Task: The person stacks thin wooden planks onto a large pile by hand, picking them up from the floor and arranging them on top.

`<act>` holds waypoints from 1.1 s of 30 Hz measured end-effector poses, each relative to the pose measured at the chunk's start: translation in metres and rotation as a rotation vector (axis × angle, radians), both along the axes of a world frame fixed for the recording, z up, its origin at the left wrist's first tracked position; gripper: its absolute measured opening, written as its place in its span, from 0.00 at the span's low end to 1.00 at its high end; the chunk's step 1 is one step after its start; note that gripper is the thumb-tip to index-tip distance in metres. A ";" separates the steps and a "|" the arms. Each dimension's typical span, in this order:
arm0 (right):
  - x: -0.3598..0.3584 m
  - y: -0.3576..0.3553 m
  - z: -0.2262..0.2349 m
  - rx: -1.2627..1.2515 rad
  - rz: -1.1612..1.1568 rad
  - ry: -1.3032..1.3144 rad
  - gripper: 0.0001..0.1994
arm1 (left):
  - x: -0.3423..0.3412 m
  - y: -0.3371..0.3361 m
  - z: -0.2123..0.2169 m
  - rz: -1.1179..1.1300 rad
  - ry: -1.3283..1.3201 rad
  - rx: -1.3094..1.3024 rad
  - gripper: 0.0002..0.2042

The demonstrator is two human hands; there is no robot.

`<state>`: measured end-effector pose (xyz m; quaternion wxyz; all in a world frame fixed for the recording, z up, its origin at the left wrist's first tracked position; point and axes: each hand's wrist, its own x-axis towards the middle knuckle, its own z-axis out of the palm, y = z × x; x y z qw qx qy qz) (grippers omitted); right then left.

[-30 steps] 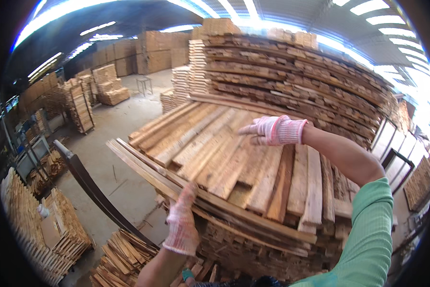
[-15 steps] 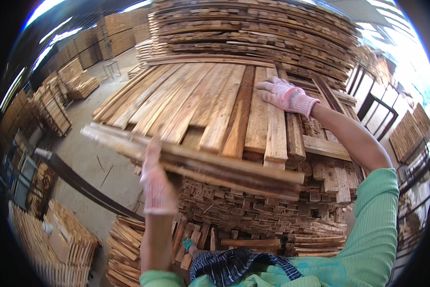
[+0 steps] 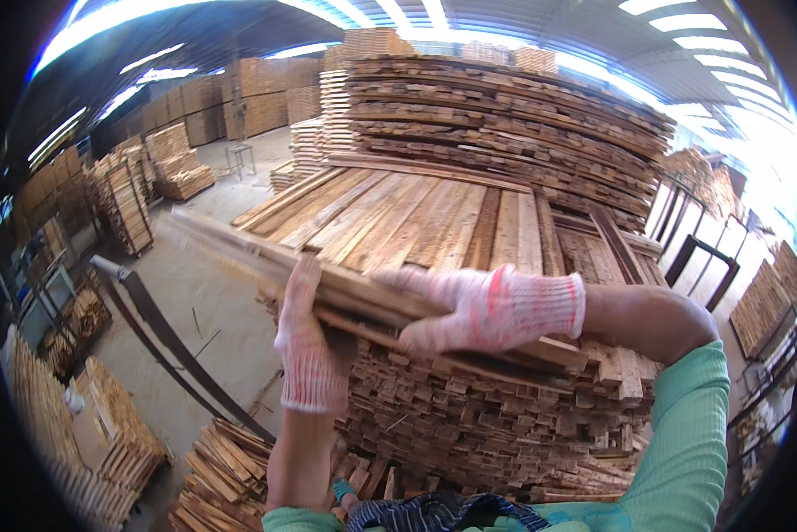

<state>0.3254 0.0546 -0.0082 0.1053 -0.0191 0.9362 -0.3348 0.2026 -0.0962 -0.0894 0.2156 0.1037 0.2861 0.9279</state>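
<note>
Both my hands wear white-and-pink knitted gloves. My left hand (image 3: 310,341) grips a few long wooden boards (image 3: 350,291) from the near side, thumb on top, fingers hidden underneath. On the same boards lies my right hand (image 3: 496,309), its fingers bent over their top and its thumb along the near side. The boards slant across the front of a stack, blurred at their left end. Behind them, planks (image 3: 398,217) lie side by side as the stack's top layer. Below show the stack's packed board ends (image 3: 425,417).
A tall lumber pile (image 3: 505,111) rises just behind the stack. Loose sticks (image 3: 226,474) lie at lower left, beside a dark metal bar (image 3: 181,350). At right stands a black metal frame (image 3: 704,266). More wood stacks (image 3: 177,164) stand on the concrete floor at left.
My right hand has come from the top planks toward me and onto the boards held by my left hand. Those boards have tilted more, and the view has tipped up.
</note>
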 end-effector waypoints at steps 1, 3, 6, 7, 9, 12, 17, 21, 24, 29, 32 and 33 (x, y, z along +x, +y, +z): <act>-0.002 0.005 0.000 -0.179 -0.011 -0.011 0.40 | -0.011 0.003 0.003 -0.066 -0.004 0.049 0.23; -0.018 0.013 0.012 -0.104 -0.020 0.076 0.39 | -0.034 0.003 0.011 -0.118 0.053 0.116 0.22; -0.028 0.012 0.031 0.136 -0.097 0.200 0.37 | -0.058 0.001 0.024 0.013 0.037 -0.110 0.23; -0.032 0.019 0.031 -0.012 -0.072 0.222 0.35 | -0.047 -0.009 0.033 -0.039 0.043 -0.145 0.21; -0.041 0.055 0.015 0.131 -0.036 0.379 0.34 | -0.047 -0.010 0.016 -0.073 -0.133 0.001 0.18; -0.054 0.073 -0.001 0.636 -0.126 0.361 0.32 | -0.054 -0.028 -0.028 0.041 -0.020 -0.044 0.14; -0.071 0.117 -0.034 0.579 -0.072 0.287 0.31 | -0.059 -0.056 -0.072 0.111 -0.015 -0.228 0.12; -0.072 0.124 -0.032 0.528 -0.036 0.305 0.30 | -0.063 -0.075 -0.094 0.131 -0.060 -0.169 0.08; -0.071 0.121 -0.032 0.525 -0.067 0.298 0.29 | -0.062 -0.072 -0.079 0.158 -0.118 -0.106 0.10; -0.069 0.112 -0.026 0.535 -0.075 0.302 0.30 | -0.082 -0.041 -0.009 -0.003 0.327 -0.138 0.20; -0.050 0.127 -0.011 0.681 -0.147 0.194 0.40 | -0.073 0.029 0.072 -0.081 0.539 -0.327 0.28; -0.038 0.153 -0.005 0.704 -0.154 0.339 0.39 | -0.083 0.053 0.095 -0.147 0.569 -0.358 0.30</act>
